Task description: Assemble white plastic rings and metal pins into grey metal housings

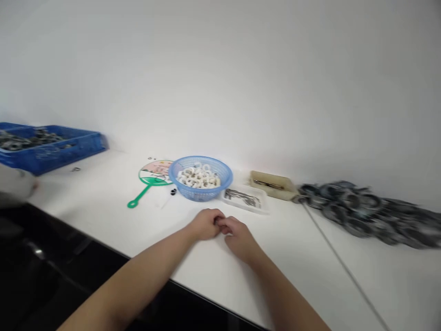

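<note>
My left hand (206,224) and my right hand (237,235) meet above the white table (213,276), fingers curled in and touching. Something small and dark seems to be between them, too small to name. Just beyond them stands a blue plastic basket (200,195) filled with white rings. To its right lies a clear shallow tray (263,202) with thin metal pieces. A round fan (150,181) with a green handle lies to the left of the basket, and a small black part (173,191) rests beside it.
Blue crates (69,151) with dark parts stand at the far left, near another person's sleeve (15,181). A yellowish tray (289,192) is behind right. Dark ring-shaped parts (365,211) are piled at right, beside a thin cord (339,259).
</note>
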`<state>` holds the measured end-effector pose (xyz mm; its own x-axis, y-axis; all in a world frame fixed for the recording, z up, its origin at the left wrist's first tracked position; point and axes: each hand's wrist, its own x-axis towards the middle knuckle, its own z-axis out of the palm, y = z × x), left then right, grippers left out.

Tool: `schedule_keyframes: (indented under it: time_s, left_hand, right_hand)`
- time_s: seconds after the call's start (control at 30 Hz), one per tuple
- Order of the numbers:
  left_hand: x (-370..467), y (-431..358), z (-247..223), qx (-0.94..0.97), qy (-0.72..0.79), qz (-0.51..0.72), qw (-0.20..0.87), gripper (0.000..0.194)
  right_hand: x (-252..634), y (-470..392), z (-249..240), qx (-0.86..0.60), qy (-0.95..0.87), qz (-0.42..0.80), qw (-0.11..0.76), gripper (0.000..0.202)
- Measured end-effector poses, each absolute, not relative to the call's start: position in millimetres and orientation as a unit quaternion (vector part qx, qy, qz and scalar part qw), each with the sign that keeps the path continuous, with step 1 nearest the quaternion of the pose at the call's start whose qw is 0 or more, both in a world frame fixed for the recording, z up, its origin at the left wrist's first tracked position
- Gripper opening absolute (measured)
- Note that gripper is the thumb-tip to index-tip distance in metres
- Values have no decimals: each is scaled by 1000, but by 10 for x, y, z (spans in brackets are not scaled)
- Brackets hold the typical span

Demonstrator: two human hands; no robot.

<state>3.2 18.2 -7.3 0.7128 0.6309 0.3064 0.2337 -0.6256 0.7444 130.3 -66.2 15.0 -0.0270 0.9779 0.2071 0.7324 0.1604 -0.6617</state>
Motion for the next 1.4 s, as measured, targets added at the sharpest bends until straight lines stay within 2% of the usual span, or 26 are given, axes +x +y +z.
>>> schedule_keyframes:
  time_s: [0.1, 0.2, 0.33, 0.43, 0.57, 0.73, 0.83, 0.97, 1.13, 1.27, 1.4]
  left_hand:
    - [13, 157, -104, 845, 256, 274, 382, 28]
    - [-8, 127, -107, 840, 259, 263, 398, 26]
    - [-31, 91, -89, 835, 274, 253, 405, 26]
    - [-41, 85, -77, 832, 279, 250, 409, 26]
    - [-52, 68, -64, 835, 267, 247, 412, 24]
    - [-63, 31, -96, 825, 265, 248, 432, 19]
    - [-57, 37, -124, 820, 255, 245, 451, 19]
    - [-47, 77, -132, 802, 233, 266, 480, 20]
    - [-41, 116, -132, 780, 223, 298, 502, 17]
    - [-40, 109, -116, 813, 285, 285, 420, 17]
    - [-33, 89, -64, 864, 305, 259, 307, 15]
  right_hand:
    - [1213, -790, 237, -662, -651, 195, 317, 45]
    - [1333, -1143, 532, -723, -593, 177, 306, 35]
    - [2160, -1966, 1213, -760, -555, 159, 300, 29]
    - [2993, -2472, 1581, -789, -512, 191, 282, 21]
    - [3530, -2694, 1592, -830, -461, 148, 276, 17]
    - [3568, -2843, 1593, -865, -421, 64, 264, 10]
    - [3423, -2841, 1641, -833, -471, 53, 287, 10]
    - [2679, -2244, 1238, -668, -627, 146, 373, 17]
    - [1463, -1083, 342, -608, -665, 210, 381, 39]
    - [1224, -708, -10, -601, -663, 231, 381, 38]
    - [1352, -686, -160, -623, -655, 196, 379, 34]
